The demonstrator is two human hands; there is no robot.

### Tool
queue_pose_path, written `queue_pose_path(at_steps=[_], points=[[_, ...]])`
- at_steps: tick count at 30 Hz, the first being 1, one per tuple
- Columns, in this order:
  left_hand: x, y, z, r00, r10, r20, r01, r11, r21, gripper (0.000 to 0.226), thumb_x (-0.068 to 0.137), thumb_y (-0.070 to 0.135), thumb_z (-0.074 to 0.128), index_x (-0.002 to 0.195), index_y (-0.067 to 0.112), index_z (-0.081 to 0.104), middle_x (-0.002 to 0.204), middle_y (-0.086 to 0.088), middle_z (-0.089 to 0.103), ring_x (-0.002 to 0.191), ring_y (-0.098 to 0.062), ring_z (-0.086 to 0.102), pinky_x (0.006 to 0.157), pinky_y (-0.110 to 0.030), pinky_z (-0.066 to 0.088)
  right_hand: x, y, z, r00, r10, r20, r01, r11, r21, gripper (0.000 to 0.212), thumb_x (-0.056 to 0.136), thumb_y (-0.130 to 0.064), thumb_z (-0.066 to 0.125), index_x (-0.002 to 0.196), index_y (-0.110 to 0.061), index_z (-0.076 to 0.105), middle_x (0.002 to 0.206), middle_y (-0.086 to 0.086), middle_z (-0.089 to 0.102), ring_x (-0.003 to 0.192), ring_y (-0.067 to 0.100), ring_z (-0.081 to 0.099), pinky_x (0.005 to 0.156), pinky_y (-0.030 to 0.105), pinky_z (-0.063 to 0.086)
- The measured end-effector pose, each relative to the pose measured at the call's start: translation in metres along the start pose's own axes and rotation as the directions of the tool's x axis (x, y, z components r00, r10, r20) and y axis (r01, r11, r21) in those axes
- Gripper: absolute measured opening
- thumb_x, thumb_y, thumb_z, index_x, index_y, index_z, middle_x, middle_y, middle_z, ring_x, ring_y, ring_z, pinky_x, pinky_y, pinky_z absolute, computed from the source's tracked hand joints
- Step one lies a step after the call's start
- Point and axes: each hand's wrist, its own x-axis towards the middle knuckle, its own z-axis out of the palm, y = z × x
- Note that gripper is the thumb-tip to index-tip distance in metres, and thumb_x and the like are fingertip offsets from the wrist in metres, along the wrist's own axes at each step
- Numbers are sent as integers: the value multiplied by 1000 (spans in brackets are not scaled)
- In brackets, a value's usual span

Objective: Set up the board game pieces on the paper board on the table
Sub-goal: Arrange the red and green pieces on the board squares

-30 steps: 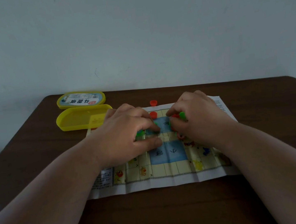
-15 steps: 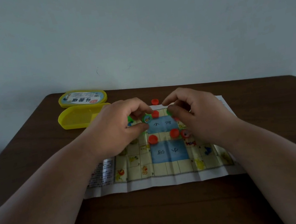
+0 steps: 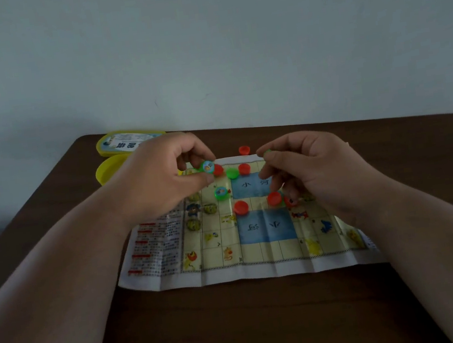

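Both hands are lifting up off the middle of the paper board [image 3: 259,256] now, where a second ago they were bunched low over the blue river squares and hiding most of the pieces. The left hand [image 3: 160,180] is pinching a green piece with a picture sticker [image 3: 208,166] between thumb and forefinger, holding it face-out just above the board's far left part, beside a red piece [image 3: 218,169]. The right hand [image 3: 314,171] is nipping another green piece [image 3: 267,153] at its fingertips, over the far edge of the board; its other fingers are curling loosely. With the hands raised, the pieces they were covering are showing: a second stickered green piece [image 3: 221,192] lying flat just left of the far river square, a plain green one [image 3: 232,173] and a red one [image 3: 244,168] at the far edge, and two red caps [image 3: 240,207] [image 3: 274,198] sitting between the two blue squares. One red piece [image 3: 244,150] is resting off the paper on the table [image 3: 268,324]. The yellow case [image 3: 110,169] is lying open at the far left. To me it looks like sorting is giving way to placing, with most pieces not yet on their animal squares.
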Motion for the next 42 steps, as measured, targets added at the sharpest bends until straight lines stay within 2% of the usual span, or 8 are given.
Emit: queue_pose_path(at_steps=[6,10,17,23,27,33,38,42], points=[[-3,2,-11,975,5,224,-1,1000,-17,11,86,23,84,88,31,76,88,29,73,80,4,68,67,-9,48,-8,-6,3,998,-47,51,52,992,-117,19,94,-21,78,110,-17,70,92,2,84,62,14,68,62,38,55],[-2,0,-9,981,-27,191,22,999,33,12,88,25,83,88,33,75,89,32,70,81,-4,68,64,-13,50,-8,-7,4,994,-105,22,107,981,-159,22,92,-28,79,110,-21,68,92,-2,84,68,22,74,64,40,59],[-11,21,6,976,80,201,-84,996,10,10,85,40,82,92,40,75,93,19,69,86,-12,69,76,-42,59,-1,3,-1,985,-125,-120,112,988,-110,19,94,-31,78,107,-19,72,92,-3,83,69,5,73,63,33,56],[-15,41,29,919,182,350,-268,940,213,46,87,63,71,129,45,69,115,20,56,110,3,52,100,-28,44,3,11,-5,983,-128,-133,112,986,-123,17,88,-27,86,102,-26,77,90,-5,81,71,0,71,64,19,53],[-14,40,39,890,229,395,-362,881,305,39,90,67,64,121,45,71,106,20,50,102,0,46,88,-27,43,4,9,-4,984,-150,-99,137,982,-127,20,87,-19,86,104,-27,77,95,-12,82,87,2,77,68,17,59],[-22,38,19,944,206,256,-265,938,222,23,86,57,73,103,42,72,105,21,56,99,3,53,87,-28,47,1,8,-1,987,-142,-71,133,983,-123,19,87,-20,87,103,-26,79,97,-7,83,92,8,79,81,33,66],[-50,21,-21,975,74,211,-113,978,177,20,81,57,72,97,45,73,102,32,64,95,5,62,71,-13,44,-3,3,2,986,-157,-53,143,970,-198,16,87,-27,86,101,-29,79,96,-7,80,88,-2,74,68,22,65],[-78,11,-22,963,50,267,-106,974,202,28,82,63,68,104,47,75,103,32,66,101,6,64,81,-20,50,-6,1,5,975,-221,-35,200,930,-310,15,89,-30,84,102,-33,77,91,-14,75,82,-13,67,55,8,51]])
